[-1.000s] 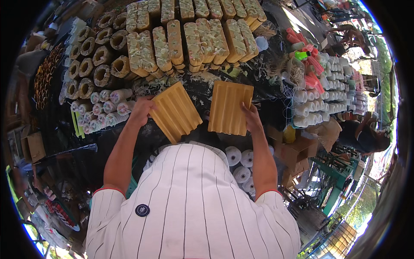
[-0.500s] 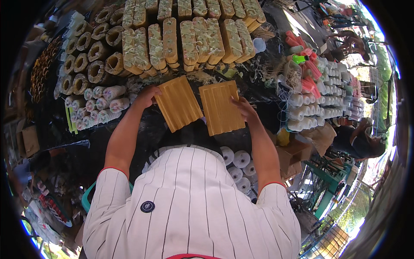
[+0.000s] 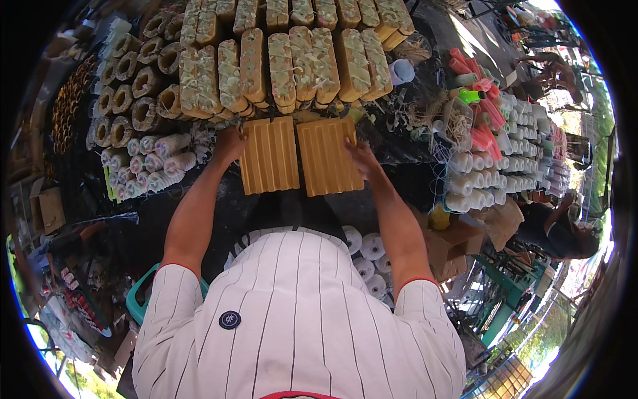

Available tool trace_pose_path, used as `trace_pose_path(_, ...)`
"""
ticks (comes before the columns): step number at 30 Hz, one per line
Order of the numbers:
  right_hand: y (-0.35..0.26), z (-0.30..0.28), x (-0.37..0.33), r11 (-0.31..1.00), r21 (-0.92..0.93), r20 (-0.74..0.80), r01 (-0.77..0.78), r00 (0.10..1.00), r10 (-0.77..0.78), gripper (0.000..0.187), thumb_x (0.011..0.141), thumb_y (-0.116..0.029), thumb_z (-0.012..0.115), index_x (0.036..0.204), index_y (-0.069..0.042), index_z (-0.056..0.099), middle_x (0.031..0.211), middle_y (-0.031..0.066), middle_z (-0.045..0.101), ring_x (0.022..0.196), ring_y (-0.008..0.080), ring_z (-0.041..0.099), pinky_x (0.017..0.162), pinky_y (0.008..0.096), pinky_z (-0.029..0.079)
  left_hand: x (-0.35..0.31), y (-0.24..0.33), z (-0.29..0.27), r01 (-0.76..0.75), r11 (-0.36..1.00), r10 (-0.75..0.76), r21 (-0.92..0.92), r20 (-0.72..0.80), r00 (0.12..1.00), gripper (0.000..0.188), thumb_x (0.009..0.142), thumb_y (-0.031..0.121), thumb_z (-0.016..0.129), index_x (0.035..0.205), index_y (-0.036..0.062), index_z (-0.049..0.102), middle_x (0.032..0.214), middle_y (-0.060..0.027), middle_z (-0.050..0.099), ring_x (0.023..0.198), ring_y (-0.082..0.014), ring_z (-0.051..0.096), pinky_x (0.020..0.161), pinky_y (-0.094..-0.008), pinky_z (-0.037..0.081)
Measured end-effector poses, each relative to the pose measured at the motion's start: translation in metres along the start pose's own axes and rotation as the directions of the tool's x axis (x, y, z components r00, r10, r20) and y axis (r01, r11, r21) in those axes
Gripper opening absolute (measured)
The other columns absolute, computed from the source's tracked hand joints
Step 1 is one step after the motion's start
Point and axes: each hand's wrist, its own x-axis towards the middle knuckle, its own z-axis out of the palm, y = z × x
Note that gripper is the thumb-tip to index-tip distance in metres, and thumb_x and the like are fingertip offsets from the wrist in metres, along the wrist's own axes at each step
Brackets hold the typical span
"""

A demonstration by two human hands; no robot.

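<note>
My left hand [image 3: 230,145] grips the outer edge of a golden-brown ridged panel [image 3: 269,159], its grooves running lengthwise. A similar panel [image 3: 329,158], tilted slightly, is pinched at its right edge by my right hand [image 3: 361,158]. The two panels hang side by side in front of me, with a narrow dark gap between them that widens toward the bottom. Just beyond their far edges stand brown upright blocks [image 3: 282,70] with mottled greenish tops, packed in rows.
At the left are hollow brown tubes [image 3: 144,114] and wrapped thread bundles [image 3: 153,161]. To the right are white spools [image 3: 463,183], pink rolls [image 3: 488,113] and a green bottle [image 3: 470,96]. White cones [image 3: 364,249] lie below my right arm; a person [image 3: 558,229] is at far right.
Both panels have turned more upright and closer together, the left one swinging so that its ridges run nearly straight. My hands have moved slightly inward and farther from my body.
</note>
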Motion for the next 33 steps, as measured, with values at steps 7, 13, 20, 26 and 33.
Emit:
trace_pose_path(7, -0.010, 0.002, 0.006, 0.812, -0.580, -0.194, 0.065, 0.957, -0.215, 0.067, 0.106, -0.063, 0.049, 0.125, -0.003, 0.071, 0.120, 0.0246, 0.072, 0.116, 0.0420, 0.069, 0.097, 0.0526, 0.053, -0.008, 0.015, -0.002, -0.048, 0.998, 0.048, 0.033, 0.000, 0.999, 0.039, 0.102, 0.029, 0.068, 0.103, -0.0105, 0.066, 0.084, -0.0217, 0.070, 0.079, -0.0358, 0.070, 0.072, -0.0499, 0.055)
trace_pose_path(13, -0.028, 0.007, -0.008, 0.625, -0.780, -0.195, 0.038, 0.934, -0.299, 0.069, 0.109, -0.061, 0.038, 0.114, -0.004, 0.078, 0.115, 0.0253, 0.075, 0.112, 0.0446, 0.070, 0.096, 0.0553, 0.054, -0.002, 0.002, 0.007, -0.022, 0.995, 0.028, -0.093, 0.061, 0.998, 0.038, 0.100, 0.031, 0.073, 0.098, -0.0066, 0.069, 0.079, -0.0206, 0.070, 0.074, -0.0335, 0.071, 0.068, -0.0498, 0.055)
trace_pose_path(20, -0.018, -0.024, -0.039, 0.661, -0.750, -0.229, 0.028, 0.927, -0.298, 0.060, 0.107, -0.057, 0.047, 0.108, -0.006, 0.079, 0.108, 0.0230, 0.077, 0.105, 0.0411, 0.074, 0.091, 0.0502, 0.058, -0.044, -0.046, 0.006, -0.288, 0.951, 0.239, -0.116, -0.317, 0.918, 0.030, 0.098, 0.018, 0.075, 0.122, 0.0003, 0.072, 0.089, -0.0174, 0.074, 0.082, -0.0296, 0.074, 0.072, -0.0450, 0.056)
trace_pose_path(26, 0.146, -0.092, -0.100, 0.795, 0.597, 0.017, 0.106, 0.989, -0.144, 0.054, 0.092, -0.043, 0.080, 0.130, -0.006, 0.071, 0.124, 0.0203, 0.074, 0.115, 0.0326, 0.073, 0.098, 0.0457, 0.057, -0.136, -0.032, -0.047, -0.057, 0.998, 0.055, -0.036, -0.061, 0.997, 0.042, 0.093, 0.009, 0.075, 0.133, -0.0022, 0.066, 0.102, -0.0223, 0.075, 0.094, -0.0337, 0.074, 0.083, -0.0455, 0.056)
trace_pose_path(33, 0.306, 0.020, -0.189, 0.771, -0.553, -0.211, -0.316, 0.948, 0.237, 0.067, 0.078, -0.035, 0.087, 0.138, -0.009, 0.069, 0.133, 0.0228, 0.070, 0.125, 0.0359, 0.068, 0.106, 0.0450, 0.055, -0.160, 0.007, -0.065, -0.369, 0.929, 0.362, 0.040, 0.120, 0.924, 0.050, 0.094, 0.018, 0.075, 0.139, -0.0004, 0.062, 0.140, -0.0250, 0.063, 0.129, -0.0434, 0.060, 0.108, -0.0503, 0.048)
